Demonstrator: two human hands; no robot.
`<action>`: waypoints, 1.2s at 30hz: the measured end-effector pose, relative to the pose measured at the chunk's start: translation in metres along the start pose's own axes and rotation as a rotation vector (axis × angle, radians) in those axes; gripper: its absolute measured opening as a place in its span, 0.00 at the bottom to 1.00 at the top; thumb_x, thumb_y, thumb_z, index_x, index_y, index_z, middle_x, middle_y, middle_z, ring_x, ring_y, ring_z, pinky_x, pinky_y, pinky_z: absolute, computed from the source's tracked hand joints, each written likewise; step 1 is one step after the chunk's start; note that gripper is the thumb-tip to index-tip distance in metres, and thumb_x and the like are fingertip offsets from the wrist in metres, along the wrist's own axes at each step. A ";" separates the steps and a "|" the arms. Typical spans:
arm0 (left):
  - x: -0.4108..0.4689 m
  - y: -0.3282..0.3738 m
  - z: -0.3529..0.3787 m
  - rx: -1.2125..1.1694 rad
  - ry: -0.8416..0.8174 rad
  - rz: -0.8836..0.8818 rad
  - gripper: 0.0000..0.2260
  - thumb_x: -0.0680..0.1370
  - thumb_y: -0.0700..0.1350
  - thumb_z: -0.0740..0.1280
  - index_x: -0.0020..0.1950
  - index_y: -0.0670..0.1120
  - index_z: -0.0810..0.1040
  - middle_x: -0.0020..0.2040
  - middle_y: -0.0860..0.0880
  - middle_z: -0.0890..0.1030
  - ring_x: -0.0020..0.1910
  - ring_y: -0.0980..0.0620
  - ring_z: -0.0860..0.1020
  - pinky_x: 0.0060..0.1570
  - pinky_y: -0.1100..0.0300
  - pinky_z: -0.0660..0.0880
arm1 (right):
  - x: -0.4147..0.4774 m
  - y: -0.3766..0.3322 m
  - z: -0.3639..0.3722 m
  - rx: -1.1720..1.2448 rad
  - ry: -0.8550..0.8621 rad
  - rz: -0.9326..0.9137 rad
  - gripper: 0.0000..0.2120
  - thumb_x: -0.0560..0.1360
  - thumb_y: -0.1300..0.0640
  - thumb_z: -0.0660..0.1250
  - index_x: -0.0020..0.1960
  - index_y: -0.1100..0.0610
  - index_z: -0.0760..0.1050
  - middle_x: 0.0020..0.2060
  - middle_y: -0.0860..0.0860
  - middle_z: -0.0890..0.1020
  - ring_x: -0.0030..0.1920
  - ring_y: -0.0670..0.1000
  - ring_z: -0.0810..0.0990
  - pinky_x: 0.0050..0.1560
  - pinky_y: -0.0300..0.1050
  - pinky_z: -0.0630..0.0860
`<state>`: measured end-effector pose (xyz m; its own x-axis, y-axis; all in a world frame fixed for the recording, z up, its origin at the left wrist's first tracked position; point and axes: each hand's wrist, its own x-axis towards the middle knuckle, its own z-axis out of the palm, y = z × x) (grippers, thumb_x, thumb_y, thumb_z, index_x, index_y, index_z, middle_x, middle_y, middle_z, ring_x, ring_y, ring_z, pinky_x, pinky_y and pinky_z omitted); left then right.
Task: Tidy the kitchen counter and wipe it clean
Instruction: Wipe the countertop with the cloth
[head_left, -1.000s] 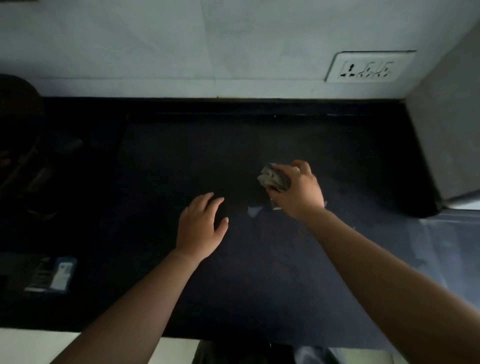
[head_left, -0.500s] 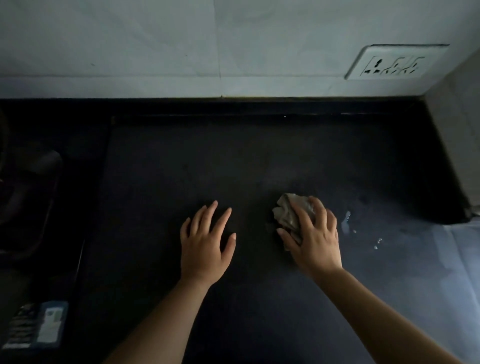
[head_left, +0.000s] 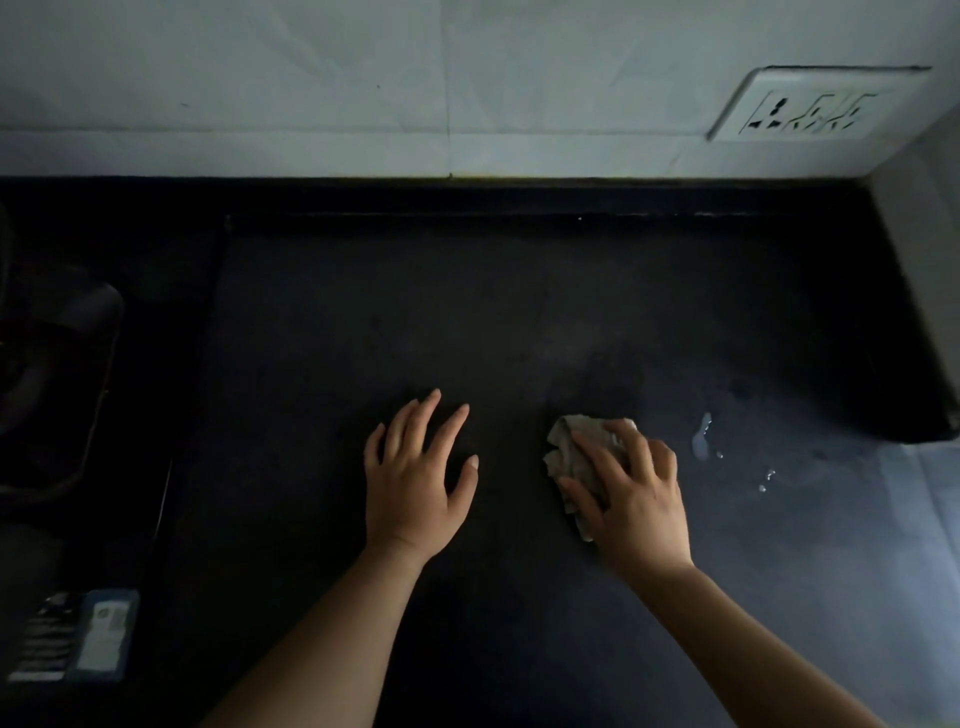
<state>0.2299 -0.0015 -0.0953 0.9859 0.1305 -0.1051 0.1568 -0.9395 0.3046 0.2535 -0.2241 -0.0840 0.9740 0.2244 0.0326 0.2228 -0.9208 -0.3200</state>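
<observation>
Head view: right hand (head_left: 631, 501) fingers clamped on crumpled grey cloth (head_left: 576, 452) mid dark stone bench (head_left: 519, 312); left hand (head_left: 415, 480) splayed flat, empty. Best sweep right, firm pressure, through water drops (head_left: 702, 439).

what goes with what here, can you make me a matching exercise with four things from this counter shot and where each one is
Things:
1. crumpled cloth
2. water drops
3. wall socket
4. left hand

Places:
A. on the white wall, upper right
B. flat on the dark counter, holding nothing
C. pressed under the right hand
D. on the counter, right of the cloth

Pairs: 1-C, 2-D, 3-A, 4-B
</observation>
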 end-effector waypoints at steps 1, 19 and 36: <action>0.000 0.000 0.000 -0.001 0.003 -0.001 0.23 0.75 0.58 0.57 0.70 0.57 0.65 0.74 0.50 0.64 0.73 0.48 0.62 0.68 0.43 0.59 | 0.001 0.002 0.000 0.011 0.016 0.021 0.22 0.73 0.40 0.58 0.62 0.49 0.73 0.62 0.54 0.72 0.57 0.60 0.66 0.51 0.58 0.76; 0.000 -0.001 0.002 -0.006 0.020 0.011 0.23 0.76 0.57 0.57 0.70 0.57 0.65 0.74 0.50 0.64 0.72 0.48 0.62 0.67 0.43 0.60 | 0.029 -0.012 0.007 0.033 0.106 0.221 0.21 0.73 0.41 0.60 0.63 0.49 0.72 0.64 0.56 0.70 0.58 0.64 0.66 0.50 0.59 0.76; -0.002 0.003 0.000 0.027 0.035 0.027 0.22 0.77 0.57 0.56 0.71 0.55 0.65 0.73 0.48 0.65 0.72 0.46 0.63 0.67 0.42 0.62 | 0.049 -0.010 0.000 0.035 0.013 0.110 0.23 0.73 0.41 0.63 0.65 0.49 0.70 0.66 0.56 0.68 0.60 0.63 0.66 0.54 0.57 0.73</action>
<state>0.2288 -0.0042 -0.0944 0.9912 0.1160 -0.0636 0.1293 -0.9509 0.2812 0.2988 -0.2034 -0.0793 0.9930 0.1180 0.0071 0.1128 -0.9279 -0.3553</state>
